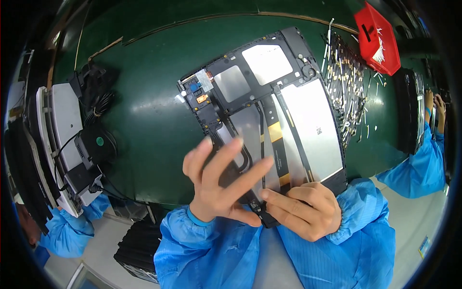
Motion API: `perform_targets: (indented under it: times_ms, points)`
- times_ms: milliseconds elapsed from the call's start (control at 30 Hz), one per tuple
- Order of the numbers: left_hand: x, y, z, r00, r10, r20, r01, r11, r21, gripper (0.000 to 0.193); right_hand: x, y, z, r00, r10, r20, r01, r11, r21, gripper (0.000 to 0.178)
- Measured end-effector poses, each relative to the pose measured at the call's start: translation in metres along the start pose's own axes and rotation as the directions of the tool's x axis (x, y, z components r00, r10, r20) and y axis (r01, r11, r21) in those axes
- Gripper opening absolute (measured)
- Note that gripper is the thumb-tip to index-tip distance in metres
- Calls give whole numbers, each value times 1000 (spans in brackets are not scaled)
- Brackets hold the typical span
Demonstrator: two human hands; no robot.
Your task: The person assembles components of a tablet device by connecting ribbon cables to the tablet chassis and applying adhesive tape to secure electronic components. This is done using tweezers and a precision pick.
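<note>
Holding the left hand point(213, 191) spread open over the black-framed device panel point(310, 118) at frame centre; resting the curled right hand point(308, 212) on its lower edge, perhaps for bracing, without showing a clear grip.

- We see a red bin point(393, 57) at upper right.
- At left, we find white panels point(67, 108) and a cord bundle point(99, 107).
- We spot a black stack point(136, 246) at lower left.

No wording legible from here: small square dark code point(319, 130) on silver rectangular metal plate point(313, 108); tiny print on black-and-gold flat ribbon cable point(278, 150), unreadable.
</note>
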State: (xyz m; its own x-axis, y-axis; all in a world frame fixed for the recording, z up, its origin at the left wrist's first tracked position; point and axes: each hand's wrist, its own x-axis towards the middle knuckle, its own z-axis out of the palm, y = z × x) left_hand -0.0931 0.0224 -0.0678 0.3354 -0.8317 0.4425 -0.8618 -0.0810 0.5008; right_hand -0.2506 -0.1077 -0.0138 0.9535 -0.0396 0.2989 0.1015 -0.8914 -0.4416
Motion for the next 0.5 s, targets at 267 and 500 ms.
perform_targets:
  times_ms: [267,500]
  points:
    - [32,-8,-2,990,-140,24,141,988,-65,41,11,-5,-11,996,49,78,-55,996,66,19]
    - [40,1,-10,974,-201,104,208,976,-69,41,22,0,-37,949,157,275,-181,982,62,50]
